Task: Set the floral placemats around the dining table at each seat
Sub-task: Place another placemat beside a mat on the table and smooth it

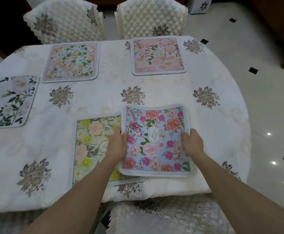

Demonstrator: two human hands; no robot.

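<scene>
A blue placemat with pink and coral flowers (156,141) is held at the near edge of the table, its far end slightly lifted. My left hand (116,144) grips its left edge and my right hand (192,143) grips its right edge. It overlaps a yellow-green floral placemat (88,144) lying flat under its left side. Across the table lie a pink placemat (158,55) and a pale orange-and-green one (71,61). A white placemat with dark leaves (9,102) lies at the left edge.
The oval table wears a white cloth (222,132) with embroidered flowers. Two quilted chairs (65,21) (152,17) stand on the far side. A covered chair seat (171,218) is right below me. Glossy tiled floor (264,107) lies to the right.
</scene>
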